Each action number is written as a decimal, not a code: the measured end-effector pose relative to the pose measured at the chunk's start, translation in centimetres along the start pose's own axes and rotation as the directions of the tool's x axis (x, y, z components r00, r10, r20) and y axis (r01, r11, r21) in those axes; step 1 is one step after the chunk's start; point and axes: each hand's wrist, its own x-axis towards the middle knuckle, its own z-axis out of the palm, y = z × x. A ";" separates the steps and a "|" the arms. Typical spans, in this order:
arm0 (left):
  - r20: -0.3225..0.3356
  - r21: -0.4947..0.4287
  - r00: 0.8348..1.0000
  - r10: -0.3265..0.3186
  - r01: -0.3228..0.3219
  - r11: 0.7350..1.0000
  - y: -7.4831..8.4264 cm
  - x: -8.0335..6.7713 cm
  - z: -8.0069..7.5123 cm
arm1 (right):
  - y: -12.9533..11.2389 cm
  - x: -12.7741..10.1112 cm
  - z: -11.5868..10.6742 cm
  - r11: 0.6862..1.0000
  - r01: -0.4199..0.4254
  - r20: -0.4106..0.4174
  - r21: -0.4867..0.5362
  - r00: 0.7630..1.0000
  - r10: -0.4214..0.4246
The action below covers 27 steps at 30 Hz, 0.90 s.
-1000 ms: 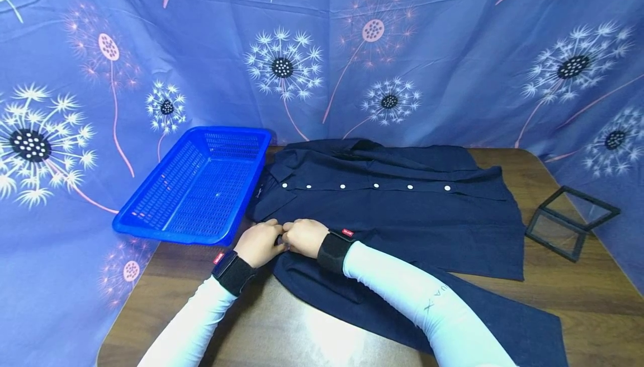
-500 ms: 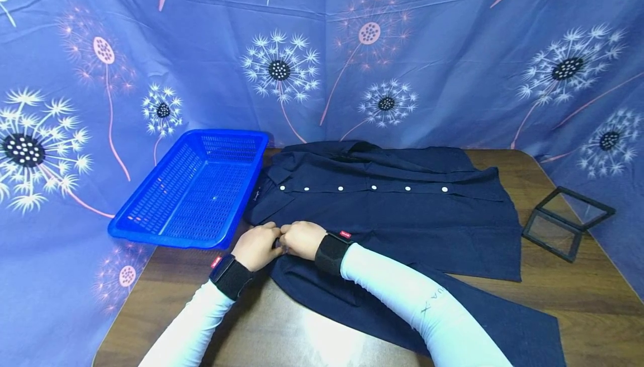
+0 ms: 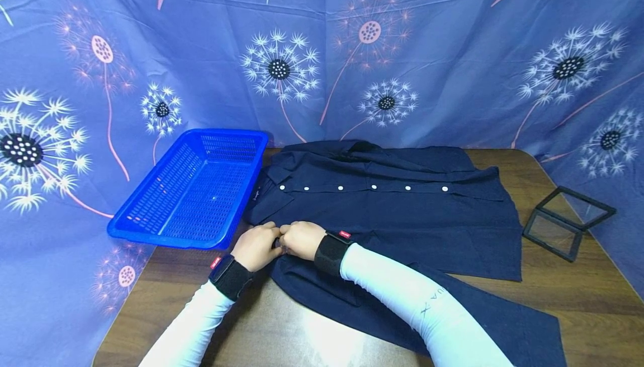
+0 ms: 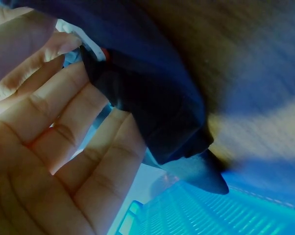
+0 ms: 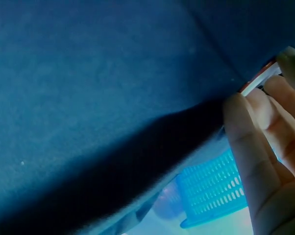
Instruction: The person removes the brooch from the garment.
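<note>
a dark navy shirt (image 3: 392, 210) with white buttons lies spread flat on the table (image 3: 578, 294); the left hand (image 3: 256, 245) and right hand (image 3: 301, 239) pinch its near edge together.

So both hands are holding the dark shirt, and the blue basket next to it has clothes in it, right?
Not quite. Both hands, left hand and right hand, do hold the dark shirt, but the head view shows the blue basket has nothing in it.

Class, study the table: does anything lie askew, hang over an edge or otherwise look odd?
Yes. The blue basket juts past the table at its left edge, resting partly off the wood. The dark shirt lies sideways, collar toward the basket. Both hands pinch its near edge.
</note>
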 end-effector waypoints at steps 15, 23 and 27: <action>0.000 0.001 1.000 0.004 -0.004 1.000 0.0 0.0 0.0 | -0.2 0.1 0.3 0.999 -0.007 -0.003 -0.034 1.000 0.007; 0.015 0.013 1.000 0.004 -0.004 1.000 -0.1 0.0 0.0 | 0.2 0.0 0.2 0.999 -0.001 0.003 0.049 1.000 0.001; 0.010 0.002 1.000 0.005 -0.005 1.000 -0.1 0.1 0.0 | 0.3 0.0 0.0 0.997 -0.003 0.004 0.079 1.000 0.003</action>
